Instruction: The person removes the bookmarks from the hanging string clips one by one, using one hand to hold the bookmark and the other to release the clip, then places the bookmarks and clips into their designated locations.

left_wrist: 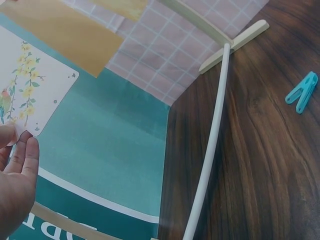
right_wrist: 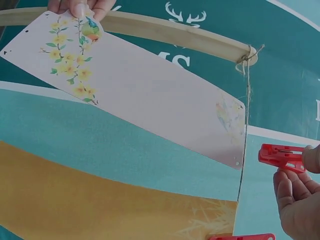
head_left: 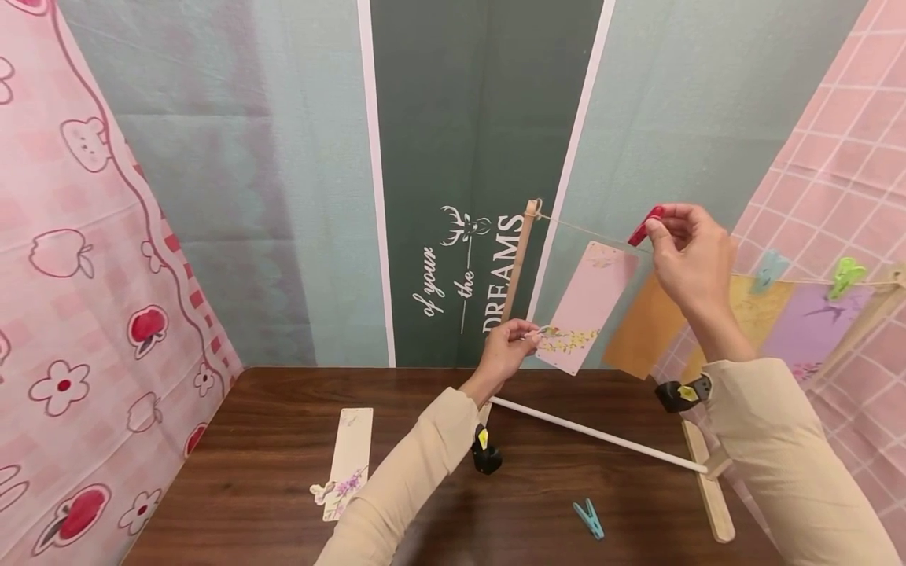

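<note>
Between thumb and fingers my left hand (head_left: 506, 354) pinches the lower left edge of a pink bookmark (head_left: 586, 303) printed with yellow flowers and a bird. The card slants, its upper end close to the string (right_wrist: 243, 175). A red clothespin (right_wrist: 281, 156) is pinched in my right hand (head_left: 697, 251), just above the string and apart from the card. An orange card (head_left: 644, 326) hangs on the string, with another red clothespin (right_wrist: 242, 237) at its top edge. Further right hang a yellow card (head_left: 760, 306) and a purple card (head_left: 814, 326), beside a blue clothespin (head_left: 771, 270) and a green clothespin (head_left: 847, 277).
The string is tied to a wooden post (head_left: 520, 263). A white rod (head_left: 602, 432) runs low to a wooden foot (head_left: 708, 479). On the brown table (head_left: 262, 464) lie a cream bookmark (head_left: 351, 448) with purple flowers and a loose blue clothespin (head_left: 588, 519).
</note>
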`<move>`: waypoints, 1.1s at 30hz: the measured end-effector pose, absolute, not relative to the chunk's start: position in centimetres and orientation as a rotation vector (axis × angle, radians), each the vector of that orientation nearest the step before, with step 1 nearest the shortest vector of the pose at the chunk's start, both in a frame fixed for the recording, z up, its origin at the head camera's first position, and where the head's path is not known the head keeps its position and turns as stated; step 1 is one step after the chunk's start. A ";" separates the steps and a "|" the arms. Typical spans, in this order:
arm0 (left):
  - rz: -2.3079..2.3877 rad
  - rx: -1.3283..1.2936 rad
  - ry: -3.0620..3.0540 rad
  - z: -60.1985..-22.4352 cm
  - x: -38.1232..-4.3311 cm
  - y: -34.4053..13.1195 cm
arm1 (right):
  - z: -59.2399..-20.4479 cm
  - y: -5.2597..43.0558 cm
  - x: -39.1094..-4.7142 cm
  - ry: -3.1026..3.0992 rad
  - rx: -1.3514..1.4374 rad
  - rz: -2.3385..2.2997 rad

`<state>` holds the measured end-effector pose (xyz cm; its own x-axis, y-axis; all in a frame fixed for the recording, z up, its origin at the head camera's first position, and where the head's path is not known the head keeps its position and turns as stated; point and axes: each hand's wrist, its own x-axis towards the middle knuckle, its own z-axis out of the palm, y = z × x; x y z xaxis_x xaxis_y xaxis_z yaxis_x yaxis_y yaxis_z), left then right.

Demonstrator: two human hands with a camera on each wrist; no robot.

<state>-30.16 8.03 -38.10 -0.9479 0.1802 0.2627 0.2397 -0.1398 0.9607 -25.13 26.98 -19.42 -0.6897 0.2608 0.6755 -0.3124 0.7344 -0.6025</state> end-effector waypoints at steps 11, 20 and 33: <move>-2.325 -0.482 -1.974 -38.1 -30.0 7.6 | -19.9 27.5 -24.6 -2.081 0.075 1.020; -2.375 -0.474 -1.947 -38.0 -29.6 7.0 | -20.2 27.7 -24.1 -2.084 0.065 1.074; -2.395 -0.458 -1.928 -37.7 -29.4 5.4 | -20.2 27.8 -23.9 -2.005 0.076 1.178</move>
